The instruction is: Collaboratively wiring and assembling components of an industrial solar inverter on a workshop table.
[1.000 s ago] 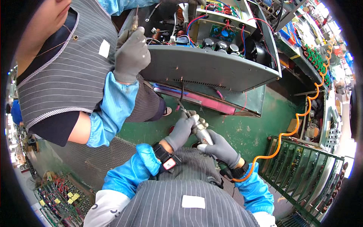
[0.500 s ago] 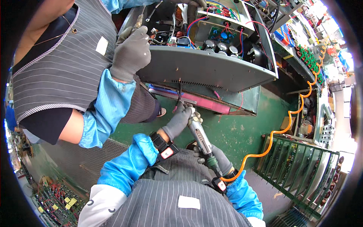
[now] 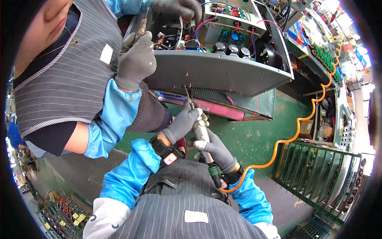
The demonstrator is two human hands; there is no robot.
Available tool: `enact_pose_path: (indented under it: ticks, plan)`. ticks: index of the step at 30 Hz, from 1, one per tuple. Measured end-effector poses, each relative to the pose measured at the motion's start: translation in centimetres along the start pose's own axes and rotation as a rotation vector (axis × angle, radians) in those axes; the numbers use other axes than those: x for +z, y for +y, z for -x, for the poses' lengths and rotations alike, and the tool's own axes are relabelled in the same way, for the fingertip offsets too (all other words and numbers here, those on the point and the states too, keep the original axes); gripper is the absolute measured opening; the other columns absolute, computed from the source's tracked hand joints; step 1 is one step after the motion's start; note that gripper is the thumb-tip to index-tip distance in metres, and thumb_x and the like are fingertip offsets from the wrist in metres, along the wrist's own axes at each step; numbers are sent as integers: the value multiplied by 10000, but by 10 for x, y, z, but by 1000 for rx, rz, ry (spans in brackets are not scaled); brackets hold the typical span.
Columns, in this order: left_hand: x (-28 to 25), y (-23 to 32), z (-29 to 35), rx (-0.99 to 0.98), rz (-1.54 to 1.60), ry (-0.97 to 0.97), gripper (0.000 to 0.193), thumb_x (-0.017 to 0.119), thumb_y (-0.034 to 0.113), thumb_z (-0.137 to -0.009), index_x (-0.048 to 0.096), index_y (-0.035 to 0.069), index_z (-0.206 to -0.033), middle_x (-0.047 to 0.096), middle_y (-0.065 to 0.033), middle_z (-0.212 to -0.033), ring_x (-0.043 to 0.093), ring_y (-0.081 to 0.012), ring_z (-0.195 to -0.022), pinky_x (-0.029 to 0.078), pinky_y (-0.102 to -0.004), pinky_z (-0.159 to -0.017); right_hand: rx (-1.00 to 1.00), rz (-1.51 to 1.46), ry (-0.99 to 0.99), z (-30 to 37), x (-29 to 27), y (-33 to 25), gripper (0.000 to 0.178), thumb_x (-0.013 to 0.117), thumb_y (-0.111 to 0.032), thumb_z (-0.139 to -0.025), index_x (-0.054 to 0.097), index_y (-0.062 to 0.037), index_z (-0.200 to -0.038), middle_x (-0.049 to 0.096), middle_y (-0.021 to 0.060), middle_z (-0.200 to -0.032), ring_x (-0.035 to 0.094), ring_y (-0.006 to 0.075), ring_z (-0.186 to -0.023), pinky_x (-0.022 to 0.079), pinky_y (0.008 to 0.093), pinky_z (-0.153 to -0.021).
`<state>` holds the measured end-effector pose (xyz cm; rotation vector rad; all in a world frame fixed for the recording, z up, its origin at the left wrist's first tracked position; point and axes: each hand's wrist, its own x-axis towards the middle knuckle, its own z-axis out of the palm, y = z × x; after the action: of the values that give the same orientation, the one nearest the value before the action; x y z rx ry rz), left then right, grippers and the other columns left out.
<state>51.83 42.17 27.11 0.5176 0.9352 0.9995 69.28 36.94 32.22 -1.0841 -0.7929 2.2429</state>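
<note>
A silver air screwdriver [image 3: 201, 133] with a dark green rear end lies between my two grey-gloved hands. My left hand [image 3: 181, 125] is closed round its front end, by the bit. My right hand [image 3: 221, 152] wraps the body further back, its thumb across the barrel. The thin bit points away from me and its tip is near the lower edge of a grey metal equipment case [image 3: 223, 73]; whether it touches the case I cannot tell. An orange coiled air hose [image 3: 274, 153] runs from the tool's rear end.
A co-worker stands at the left, one gloved hand [image 3: 137, 63] holding a screwdriver [image 3: 143, 26], the other hand [image 3: 179, 8] over the open case with its wires and capacitors. Below the case is a bench [image 3: 254, 105]. A green rack [image 3: 314, 175] stands at the right.
My right hand has moved forward and closed round the tool's body. The screwdriver has swung more upright, its rear end shifting left. The co-worker's far hand has come lower over the case.
</note>
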Motion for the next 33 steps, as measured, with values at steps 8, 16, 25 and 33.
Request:
enact_pose_path:
  ticks: [8,16,25,33]
  plan:
    - [-15,29,-11,2,-67,-111,204,515,93,-1030,442,54,-1217,660,-140,-964,714,-253,-850,631,-413,-768,-143,9,80,-28,24,14,620,789,-184,-842,496,13,-1352,574,33,-1014,604,96,-749,540,263,-615]
    - [-18,25,-10,-26,-69,-96,209,514,72,-1026,439,58,-1221,652,-137,-960,709,-248,-852,633,-425,-777,-138,-30,101,-27,28,20,637,796,-187,-838,488,16,-1358,565,34,-1012,603,95,-739,549,265,-629]
    - [-24,26,-15,-40,-64,-148,175,491,76,-1037,433,71,-1202,641,-128,-952,696,-235,-841,627,-416,-772,-153,30,128,-32,31,28,678,769,-270,-828,502,48,-1365,621,39,-1017,623,85,-768,528,252,-661]
    - [-48,35,-22,-63,-16,-230,253,538,161,-1057,521,46,-1281,696,-153,-1091,731,-282,-949,613,-453,-907,-303,187,312,-45,47,49,534,805,-186,-834,529,9,-1248,599,43,-964,621,102,-731,541,269,-633]
